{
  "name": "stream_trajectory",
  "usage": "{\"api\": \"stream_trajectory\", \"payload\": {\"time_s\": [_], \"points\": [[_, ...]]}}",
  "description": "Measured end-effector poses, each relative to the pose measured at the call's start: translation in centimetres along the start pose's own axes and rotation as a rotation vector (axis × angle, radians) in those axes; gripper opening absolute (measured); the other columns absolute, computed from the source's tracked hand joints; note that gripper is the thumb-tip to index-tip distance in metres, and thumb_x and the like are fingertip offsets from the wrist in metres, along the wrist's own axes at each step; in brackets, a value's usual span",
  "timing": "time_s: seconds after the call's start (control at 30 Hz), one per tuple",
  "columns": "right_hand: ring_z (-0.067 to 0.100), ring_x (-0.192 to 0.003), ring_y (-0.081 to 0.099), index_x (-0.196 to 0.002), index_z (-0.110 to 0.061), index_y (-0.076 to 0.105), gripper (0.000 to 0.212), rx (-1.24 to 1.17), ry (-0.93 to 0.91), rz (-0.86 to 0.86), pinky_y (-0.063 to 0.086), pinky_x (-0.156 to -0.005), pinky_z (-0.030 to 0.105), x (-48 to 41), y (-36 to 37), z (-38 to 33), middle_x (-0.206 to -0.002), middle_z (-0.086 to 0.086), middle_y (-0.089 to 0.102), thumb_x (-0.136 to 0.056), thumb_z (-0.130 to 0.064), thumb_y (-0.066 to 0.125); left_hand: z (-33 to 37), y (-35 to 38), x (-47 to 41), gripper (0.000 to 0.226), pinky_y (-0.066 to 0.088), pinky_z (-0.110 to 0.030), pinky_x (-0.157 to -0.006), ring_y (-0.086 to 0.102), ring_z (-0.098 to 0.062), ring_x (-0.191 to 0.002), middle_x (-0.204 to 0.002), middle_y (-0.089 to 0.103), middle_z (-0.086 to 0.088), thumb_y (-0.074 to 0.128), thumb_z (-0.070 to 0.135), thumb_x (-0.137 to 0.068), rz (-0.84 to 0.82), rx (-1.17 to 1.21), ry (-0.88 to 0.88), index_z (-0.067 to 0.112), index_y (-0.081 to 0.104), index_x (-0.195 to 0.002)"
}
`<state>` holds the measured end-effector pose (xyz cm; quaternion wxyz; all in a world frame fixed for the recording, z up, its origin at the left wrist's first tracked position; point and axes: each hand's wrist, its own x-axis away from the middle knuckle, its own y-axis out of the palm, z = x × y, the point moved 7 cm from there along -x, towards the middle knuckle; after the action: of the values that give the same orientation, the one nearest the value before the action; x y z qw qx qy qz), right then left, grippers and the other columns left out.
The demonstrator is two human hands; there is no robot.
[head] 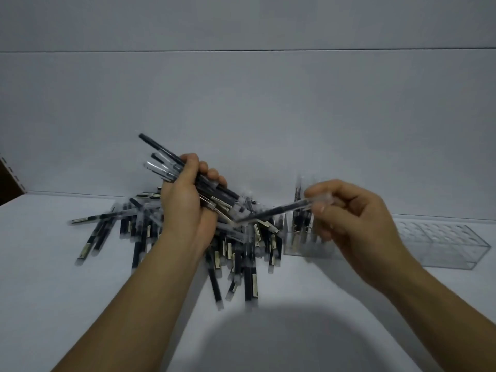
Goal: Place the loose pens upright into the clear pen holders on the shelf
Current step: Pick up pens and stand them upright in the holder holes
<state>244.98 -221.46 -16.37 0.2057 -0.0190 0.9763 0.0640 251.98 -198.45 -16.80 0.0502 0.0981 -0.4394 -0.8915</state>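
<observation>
On the white shelf (53,291), dead centre, there's the heap of loose pens (236,253): slim sticks with dark barrels, frosted clear caps and pale label strips, sprawled every which way and crossing one another, a few strays flung out to the left. Over to the right, against the plain white back wall (241,103), sit the clear acrylic pen holders (451,251), boxy and see-through with a grid of round holes across the top. At their left end a few upright pens (297,224) stand in place, blurred, so the exact count can't be told; the rest of the holes show no pens.

Now the hands. The left hand (185,205) hangs above the heap, fingers and thumb curled tight round a bundle of dark pens (166,159), which fans out up and to the left past the knuckles and down to the right below the palm. The right hand (357,226) is in front of the holders' left end, thumb and forefinger pinching a single dark pen (284,209) by its clear end, the other fingers loosely curled beneath. That pen slants down and left, its far tip reaching the lower end of the bundle. A soft round shadow (281,339) lies on the shelf at the near edge.
</observation>
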Motion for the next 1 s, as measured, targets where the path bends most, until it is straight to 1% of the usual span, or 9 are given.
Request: {"api": "stream_trajectory", "payload": {"time_s": [0.1, 0.17, 0.27, 0.43, 0.57, 0.67, 0.83, 0.93, 1.0], "points": [[0.014, -0.055, 0.047, -0.089, -0.015, 0.081, 0.014, -0.124, 0.007, 0.041, 0.043, -0.054, 0.021, -0.7, -1.7, -1.2, -0.066, 0.001, 0.055, -0.077, -0.007, 0.079, -0.3, 1.2, 0.9, 0.008, 0.053, -0.032, -0.065, 0.055, -0.014, -0.062, -0.073, 0.054, 0.0, 0.054, 0.014, -0.102, -0.102, -0.166, 0.059, 0.017, 0.056, -0.095], [0.014, -0.06, 0.051, -0.092, -0.016, 0.08, 0.019, -0.139, 0.007, 0.066, 0.045, -0.055, 0.022, -0.9, -2.6, -1.9, -0.07, -0.001, 0.058, -0.075, -0.021, 0.075, -0.9, 2.2, 1.6, 0.005, 0.053, -0.032, -0.066, 0.055, -0.015, -0.064, -0.073, 0.054, -0.001, 0.051, 0.013, -0.103, -0.193, -0.246, 0.055, 0.015, 0.056, -0.103], [0.014, -0.074, 0.062, -0.099, -0.012, 0.075, 0.02, -0.128, -0.027, 0.122, 0.05, -0.059, 0.024, -1.1, -4.0, -2.9, -0.085, 0.001, 0.067, -0.083, -0.022, 0.068, -1.6, 3.2, 2.6, 0.014, 0.053, -0.032, -0.064, 0.055, -0.017, -0.063, -0.073, 0.055, -0.001, 0.052, 0.015, -0.102, -0.298, -0.373, 0.072, 0.011, 0.056, -0.115], [0.019, -0.088, 0.073, -0.108, -0.014, 0.071, 0.014, 0.14, -0.129, 0.249, 0.058, -0.069, 0.028, -1.2, -6.0, -3.6, -0.097, 0.0, 0.074, -0.1, -0.01, 0.061, -2.3, 3.7, 3.6, 0.028, 0.056, -0.039, -0.066, 0.064, -0.023, -0.065, -0.081, 0.067, -0.005, 0.054, 0.017, -0.101, -0.359, -0.548, 0.119, 0.009, 0.057, -0.127], [0.02, -0.087, 0.074, -0.11, -0.014, 0.071, 0.015, 0.305, -0.212, 0.259, 0.061, -0.07, 0.03, -1.1, -5.9, -3.6, -0.101, 0.002, 0.075, -0.1, -0.006, 0.063, -2.6, 3.8, 4.0, 0.032, 0.061, -0.044, -0.074, 0.072, -0.028, -0.077, -0.098, 0.074, -0.007, 0.052, 0.015, -0.102, -0.377, -0.636, 0.131, 0.014, 0.054, -0.134], [0.016, -0.087, 0.074, -0.109, -0.013, 0.071, 0.014, 0.394, -0.249, 0.239, 0.059, -0.066, 0.025, -1.0, -5.4, -3.6, -0.104, 0.0, 0.074, -0.098, -0.006, 0.065, -2.8, 4.0, 4.2, 0.036, 0.061, -0.041, -0.072, 0.073, -0.029, -0.08, -0.106, 0.075, -0.008, 0.05, 0.015, -0.103, -0.409, -0.696, 0.141, 0.015, 0.049, -0.14], [0.019, -0.086, 0.072, -0.112, -0.015, 0.071, 0.016, 0.475, -0.279, 0.215, 0.06, -0.066, 0.027, -1.1, -4.6, -3.7, -0.101, -0.003, 0.074, -0.098, -0.007, 0.067, -3.3, 4.0, 4.2, 0.029, 0.06, -0.04, -0.07, 0.073, -0.031, -0.079, -0.11, 0.074, -0.007, 0.05, 0.016, -0.103, -0.449, -0.753, 0.142, -0.003, 0.049, -0.125], [0.018, -0.086, 0.072, -0.114, -0.022, 0.071, 0.021, 0.593, -0.31, 0.204, 0.062, -0.071, 0.039, -1.2, -4.1, -3.6, -0.102, -0.004, 0.075, -0.097, -0.009, 0.069, -3.4, 4.1, 4.3, 0.026, 0.061, -0.04, -0.069, 0.073, -0.032, -0.077, -0.106, 0.074, -0.008, 0.05, 0.013, -0.103, -0.453, -0.739, 0.128, -0.005, 0.05, -0.122], [0.014, -0.085, 0.07, -0.119, -0.022, 0.07, 0.025, 0.669, -0.329, 0.183, 0.061, -0.074, 0.037, -1.3, -3.6, -3.4, -0.096, -0.007, 0.072, -0.096, -0.012, 0.07, -3.3, 4.0, 4.3, 0.024, 0.061, -0.039, -0.067, 0.073, -0.032, -0.074, -0.098, 0.073, -0.007, 0.052, 0.012, -0.101, -0.422, -0.713, 0.129, -0.004, 0.05, -0.119]]}}
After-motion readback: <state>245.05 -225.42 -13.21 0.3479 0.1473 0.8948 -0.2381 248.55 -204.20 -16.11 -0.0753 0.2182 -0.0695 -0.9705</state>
